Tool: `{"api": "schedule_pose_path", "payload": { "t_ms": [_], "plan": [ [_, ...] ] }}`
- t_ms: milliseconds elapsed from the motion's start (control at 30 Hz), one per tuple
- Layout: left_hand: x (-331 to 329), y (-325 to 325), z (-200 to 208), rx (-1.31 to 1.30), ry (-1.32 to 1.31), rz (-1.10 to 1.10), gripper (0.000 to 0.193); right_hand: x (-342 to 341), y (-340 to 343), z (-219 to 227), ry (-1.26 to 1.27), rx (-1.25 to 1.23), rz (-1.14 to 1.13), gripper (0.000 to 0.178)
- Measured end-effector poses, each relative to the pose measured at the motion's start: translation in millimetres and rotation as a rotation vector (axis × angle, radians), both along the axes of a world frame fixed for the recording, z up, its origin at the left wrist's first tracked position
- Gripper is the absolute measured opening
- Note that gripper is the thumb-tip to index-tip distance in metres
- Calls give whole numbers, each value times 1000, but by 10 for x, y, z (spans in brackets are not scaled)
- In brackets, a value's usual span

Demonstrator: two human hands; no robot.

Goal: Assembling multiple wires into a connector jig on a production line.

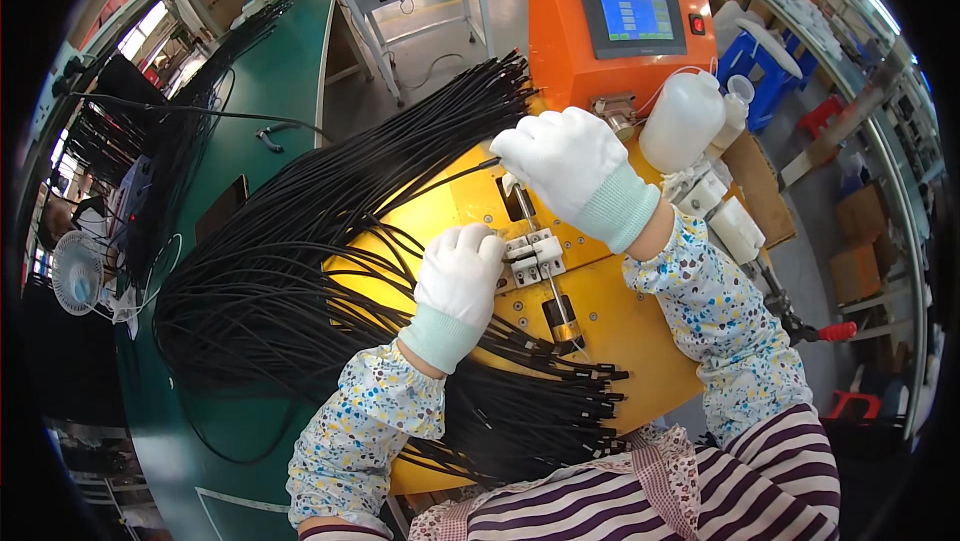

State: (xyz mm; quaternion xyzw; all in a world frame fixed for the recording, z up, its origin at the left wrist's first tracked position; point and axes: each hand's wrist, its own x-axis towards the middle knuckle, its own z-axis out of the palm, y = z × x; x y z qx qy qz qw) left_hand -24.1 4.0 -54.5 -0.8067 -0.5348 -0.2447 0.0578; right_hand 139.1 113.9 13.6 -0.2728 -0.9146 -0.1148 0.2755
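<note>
My left hand (460, 276), in a white glove, is closed at the left side of a small white clamp fixture (535, 258). A short black cable end (514, 260) shows between its fingertips and the fixture; the rest is hidden by the glove. Farther off and to the right, my gloved right hand (570, 166) is curled above the yellow plate (590, 326), its fingertips at the end of another black cable (455, 179). That cable runs back left to a thick bundle of black cables (330, 201). A metal rod (557, 291) passes through the fixture.
Behind the plate stands an orange machine (560, 41) with a touch screen (640, 21). White plastic bottles (682, 121) sit right of it. More cables with tipped ends (560, 411) lie near my body. Pliers (270, 136) rest on the green table (225, 421).
</note>
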Motion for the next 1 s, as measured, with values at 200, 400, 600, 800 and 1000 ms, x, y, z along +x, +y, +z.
{"api": "schedule_pose_path", "payload": {
  "t_ms": [200,400,600,800,1000],
  "plan": [
    [7,-116,710,-393,181,-246,21,208,-27,89,196,-422,-53,17],
    [-46,-270,935,-92,116,-378,25,483,-492,-14,166,-935,42,16],
    [-17,-48,397,-243,-341,-113,23,514,-631,-219,275,-844,89,15],
    [104,-3,345,-580,-602,-51,22,590,-552,-256,328,-957,125,14],
    [282,8,286,-256,-315,-50,23,677,-422,-334,299,-825,131,13]
  ]
}}
